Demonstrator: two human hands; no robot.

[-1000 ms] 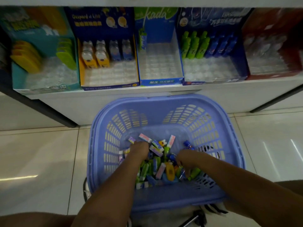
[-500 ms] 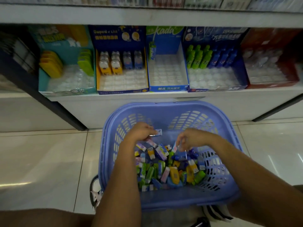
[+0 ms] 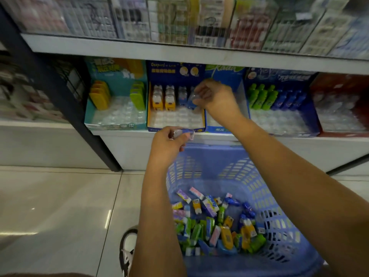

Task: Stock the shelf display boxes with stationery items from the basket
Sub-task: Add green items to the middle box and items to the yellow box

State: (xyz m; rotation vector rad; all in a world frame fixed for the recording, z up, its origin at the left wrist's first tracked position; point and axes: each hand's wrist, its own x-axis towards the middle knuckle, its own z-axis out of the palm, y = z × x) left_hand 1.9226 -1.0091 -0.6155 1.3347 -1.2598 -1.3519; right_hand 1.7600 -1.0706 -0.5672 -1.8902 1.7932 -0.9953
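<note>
A blue plastic basket (image 3: pixel 207 156) stands on the floor below the shelf, with several small colourful stationery items (image 3: pixel 215 222) in its bottom. My left hand (image 3: pixel 167 142) is raised above the basket's far rim and pinches a small clear-and-blue item (image 3: pixel 186 134) near the front edge of the dark-blue display box (image 3: pixel 175 127). My right hand (image 3: pixel 215 96) is up inside that box's right side and grips a small blue item (image 3: pixel 192 97) next to the blue and yellow pieces standing at the back.
On the shelf stand a teal box (image 3: pixel 111 124) at left, a light-blue box (image 3: pixel 217 128), a blue box with green and blue bottles (image 3: pixel 279 108) and a red box (image 3: pixel 343 116). A black upright post (image 3: pixel 60 90) stands left. A shoe (image 3: pixel 127 248) rests on the tiled floor.
Both hands have risen out of the basket, each with a small item; the right hand has reached into the dark-blue box. The view has tilted up toward the shelf.
</note>
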